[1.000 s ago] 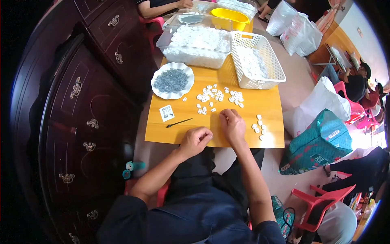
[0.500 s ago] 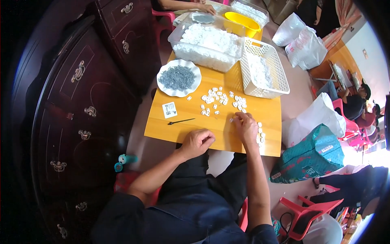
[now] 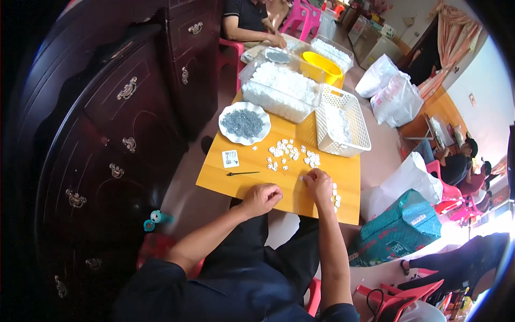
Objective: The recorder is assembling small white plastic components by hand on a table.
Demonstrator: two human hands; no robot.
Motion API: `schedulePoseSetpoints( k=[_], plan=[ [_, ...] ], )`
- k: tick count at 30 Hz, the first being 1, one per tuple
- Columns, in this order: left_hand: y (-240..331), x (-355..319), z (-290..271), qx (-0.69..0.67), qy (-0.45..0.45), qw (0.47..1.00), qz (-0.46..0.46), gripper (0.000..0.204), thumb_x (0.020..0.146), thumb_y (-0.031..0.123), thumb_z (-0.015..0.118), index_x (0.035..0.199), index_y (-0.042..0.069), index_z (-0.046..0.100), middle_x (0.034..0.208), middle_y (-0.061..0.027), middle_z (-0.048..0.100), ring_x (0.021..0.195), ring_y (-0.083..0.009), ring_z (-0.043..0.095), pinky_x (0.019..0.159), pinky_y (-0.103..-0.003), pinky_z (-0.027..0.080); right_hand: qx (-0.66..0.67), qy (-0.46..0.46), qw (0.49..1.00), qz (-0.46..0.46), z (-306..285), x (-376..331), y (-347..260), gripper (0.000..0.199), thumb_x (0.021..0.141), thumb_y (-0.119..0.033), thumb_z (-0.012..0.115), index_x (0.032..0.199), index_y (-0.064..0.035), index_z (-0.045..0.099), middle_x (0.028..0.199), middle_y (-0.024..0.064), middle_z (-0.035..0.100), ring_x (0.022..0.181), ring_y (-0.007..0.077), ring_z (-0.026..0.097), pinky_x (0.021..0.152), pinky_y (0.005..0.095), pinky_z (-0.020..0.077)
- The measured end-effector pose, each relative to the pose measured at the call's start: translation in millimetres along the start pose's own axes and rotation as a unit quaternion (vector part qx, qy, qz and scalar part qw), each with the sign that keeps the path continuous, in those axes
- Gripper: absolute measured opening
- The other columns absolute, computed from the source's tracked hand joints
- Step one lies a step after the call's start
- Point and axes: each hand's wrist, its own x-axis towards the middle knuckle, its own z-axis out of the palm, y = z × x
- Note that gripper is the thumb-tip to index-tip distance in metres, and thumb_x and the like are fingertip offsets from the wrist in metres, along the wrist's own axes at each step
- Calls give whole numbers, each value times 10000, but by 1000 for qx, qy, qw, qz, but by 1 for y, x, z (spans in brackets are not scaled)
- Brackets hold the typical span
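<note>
My left hand point(image 3: 262, 199) is curled closed over the table's near edge; anything inside is hidden. My right hand point(image 3: 319, 185) reaches onto the wooden table with fingers bent down and together. A small white piece point(image 3: 302, 177) shows beside its fingertips; whether they grip anything is hidden. Small white plastic pieces with dark holes point(image 3: 284, 149) lie loosely grouped beyond it. More white pieces point(image 3: 336, 196) form a short row right of my right hand. A thin black pointed tool point(image 3: 243, 173) and a white printed card point(image 3: 230, 159) rest on the left side.
A scalloped white plate point(image 3: 221, 126) holds small grey pieces. Behind stand a clear bin point(image 3: 257, 95) of white pieces, a white basket point(image 3: 351, 149) and a yellow tub point(image 3: 325, 65). Dark drawers point(image 3: 107, 139) rise at left; a teal bag point(image 3: 399, 225) stands at right. Another person point(image 3: 244, 27) sits opposite.
The whole view has shifted and tilted, showing more of the person across the table. My left hand stays curled; my right hand remains low over the table by the white pieces.
</note>
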Motion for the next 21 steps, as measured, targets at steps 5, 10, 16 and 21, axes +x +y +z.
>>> schedulePoseSetpoints(
  k=[5,10,16,21],
  plan=[
    [10,-4,-2,-26,25,999,8,126,917,109,695,889,-8,660,712,-78,675,635,-131,640,583,-307,498,-33,-4,999,21,3,-2,8,273,789,-250,815,851,-7,707,819,175,709,742,344,682,713,434,538],
    [27,-24,-7,-53,-8,997,-60,143,911,131,687,889,-10,671,762,-112,709,685,-198,694,629,-329,528,-80,-29,996,23,4,-2,9,289,834,-274,765,928,-18,670,862,175,718,847,371,697,784,471,544],
    [52,-41,7,-94,-36,995,-2,104,921,91,687,890,-7,673,742,-37,664,661,-99,610,610,-269,491,76,24,996,43,-14,-10,17,241,873,-249,748,945,-27,686,797,139,714,709,289,684,678,403,534],
    [65,-68,16,-169,-27,982,-76,92,959,85,665,928,-1,673,774,26,645,663,-35,553,598,-221,462,326,33,934,141,-29,-56,-25,201,968,-210,681,960,-9,698,741,-5,634,620,71,557,577,245,457]
  ],
)
